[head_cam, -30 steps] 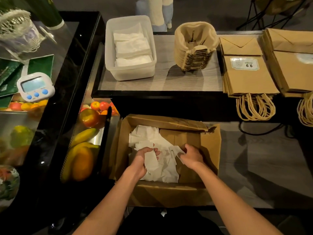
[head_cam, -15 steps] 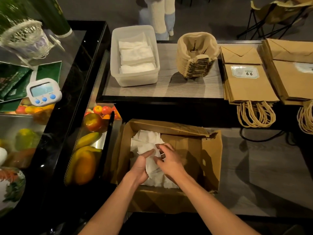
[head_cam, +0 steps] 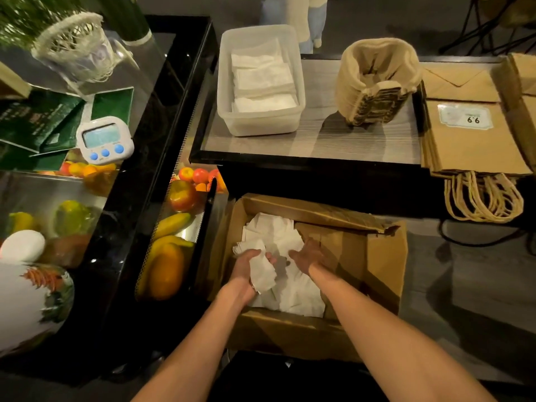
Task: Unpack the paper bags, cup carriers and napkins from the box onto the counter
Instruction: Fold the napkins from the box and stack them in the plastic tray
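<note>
Left fingers curl round a wad of napkins (head_cam: 265, 271), thumb on top; left hand (head_cam: 248, 269) grips it just above the loose pile. The wad hangs crumpled, its long side running roughly near to far along the palm.

Right fingers point into the loose napkins (head_cam: 295, 294), tips buried in paper, so I cannot tell if they pinch anything. Right hand (head_cam: 311, 256) sits just beside the left, with a small gap of paper between them.

Both hands are inside the box (head_cam: 383, 256), low and in front of the counter (head_cam: 333, 140). More napkins lie beyond the fingers, toward the far left corner.

Key relation: the clear tub (head_cam: 261, 124), which already holds flat napkins, stands up and ahead on the counter, more in line with the left hand. My guess is a lift forward and up, left hand leading.

Cup carriers (head_cam: 374, 91) and paper bags (head_cam: 475, 146) are already on the counter.

Hidden: the box floor under the paper, so whether anything else remains is unclear. A second bag stack is cut off at the right edge.
</note>
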